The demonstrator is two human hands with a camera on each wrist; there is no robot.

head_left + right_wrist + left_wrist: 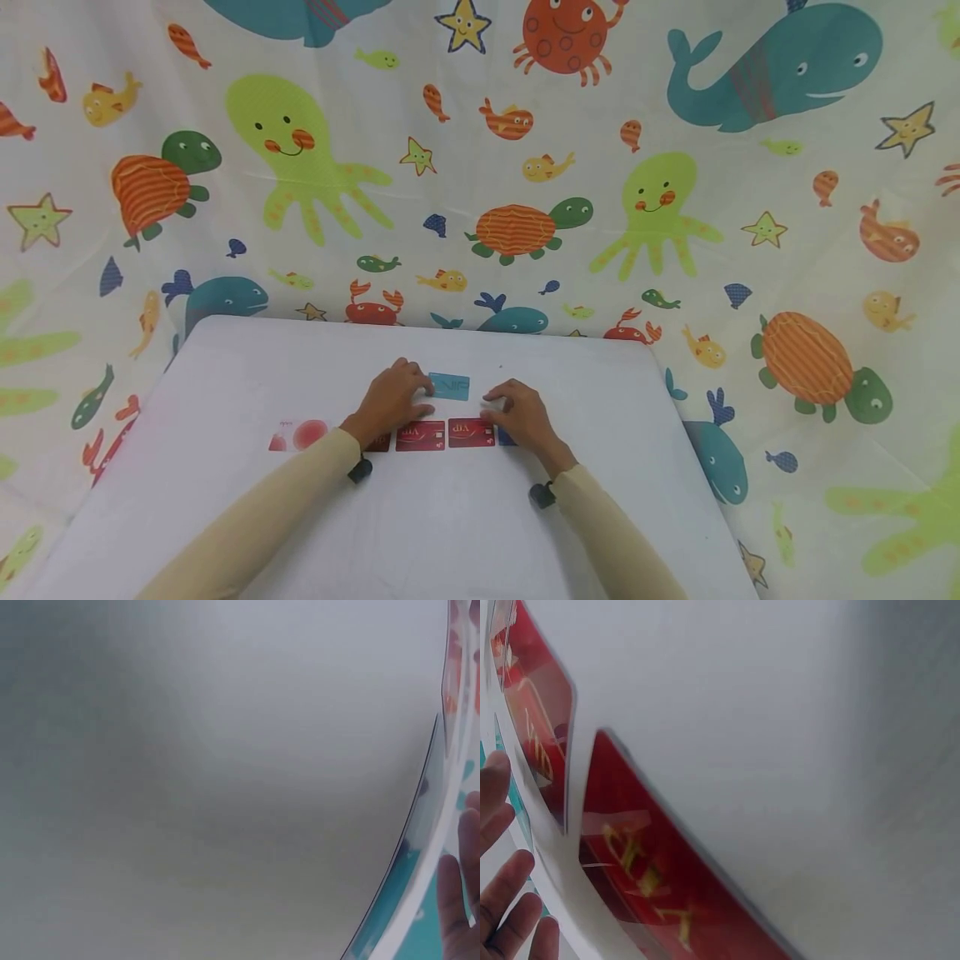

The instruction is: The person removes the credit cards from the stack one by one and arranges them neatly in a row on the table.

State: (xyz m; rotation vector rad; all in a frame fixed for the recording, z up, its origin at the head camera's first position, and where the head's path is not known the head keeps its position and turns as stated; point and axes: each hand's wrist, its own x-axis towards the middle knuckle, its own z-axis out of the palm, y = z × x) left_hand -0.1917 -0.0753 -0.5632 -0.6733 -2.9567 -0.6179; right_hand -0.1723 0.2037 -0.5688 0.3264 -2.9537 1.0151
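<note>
A teal card lies on the white table above a row of cards. My left hand is at its left edge, fingertips touching or almost touching it; which one I cannot tell. To the card's right, a small gap away, hovers my right hand, fingers loosely bent with nothing seen between them. In the row are two red VIP cards, one left and one right. A darker red card is partly behind my left hand, and a blue card is mostly hidden by my right.
A pink and white card forms the row's left end, by my left forearm. The white table reaches back to a hanging curtain printed with sea animals. Each wrist carries a small black camera.
</note>
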